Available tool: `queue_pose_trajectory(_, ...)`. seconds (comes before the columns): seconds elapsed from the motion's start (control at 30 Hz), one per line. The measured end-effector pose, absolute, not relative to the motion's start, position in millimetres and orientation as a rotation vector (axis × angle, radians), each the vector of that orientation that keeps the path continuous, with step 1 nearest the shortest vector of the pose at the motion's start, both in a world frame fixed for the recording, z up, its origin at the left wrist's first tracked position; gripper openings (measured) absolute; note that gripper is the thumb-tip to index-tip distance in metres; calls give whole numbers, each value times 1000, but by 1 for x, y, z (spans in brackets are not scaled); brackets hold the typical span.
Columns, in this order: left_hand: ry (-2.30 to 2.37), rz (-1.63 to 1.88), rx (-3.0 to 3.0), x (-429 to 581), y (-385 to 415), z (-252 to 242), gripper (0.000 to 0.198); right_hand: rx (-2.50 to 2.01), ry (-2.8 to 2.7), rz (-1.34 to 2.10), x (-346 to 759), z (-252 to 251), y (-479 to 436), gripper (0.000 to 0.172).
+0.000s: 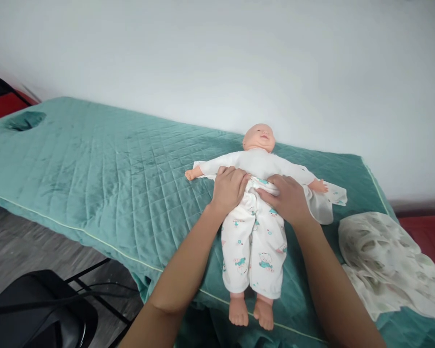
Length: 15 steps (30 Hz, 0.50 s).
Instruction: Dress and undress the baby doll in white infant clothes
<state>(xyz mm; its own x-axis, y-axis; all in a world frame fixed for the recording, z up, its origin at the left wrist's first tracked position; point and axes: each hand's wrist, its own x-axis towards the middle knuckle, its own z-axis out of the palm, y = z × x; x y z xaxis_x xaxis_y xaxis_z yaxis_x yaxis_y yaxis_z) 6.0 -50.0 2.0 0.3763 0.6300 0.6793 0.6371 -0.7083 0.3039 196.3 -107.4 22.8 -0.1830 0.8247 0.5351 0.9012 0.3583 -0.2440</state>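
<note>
A baby doll (260, 137) lies on its back with its arms spread and its bare feet toward me. It wears white patterned pants (236, 244), which cover its legs down to the ankles. My left hand (229, 189) is closed on the pants' waistband at one side of the doll's waist. On the other side, my right hand (289, 199) grips the same waistband, thumb in front. A white shirt (257, 163) covers the doll's chest and arms, and its open panel spreads out beneath the arm at right. My fingertips are partly hidden in the cloth.
A green quilted cover (130, 179) lies over the long bed, which has a face hole (25, 121) at far left. Crumpled pale cloth (380, 261) lies at right. A black chair (43, 309) stands at lower left. The white wall (210, 63) runs behind the bed.
</note>
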Motion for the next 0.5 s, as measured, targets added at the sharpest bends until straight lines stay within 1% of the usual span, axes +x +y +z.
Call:
queue_pose_trajectory(0.27, -1374, -1280, -2406, -6, -68, -8, 40, -1433, -2096, -109, 202, 16, -104, 48)
queue_pose_trajectory(0.5, -1382, -1332, -2400, -11, -81, -14, 37, -1395, -2113, -108, 204, 13, -104, 49)
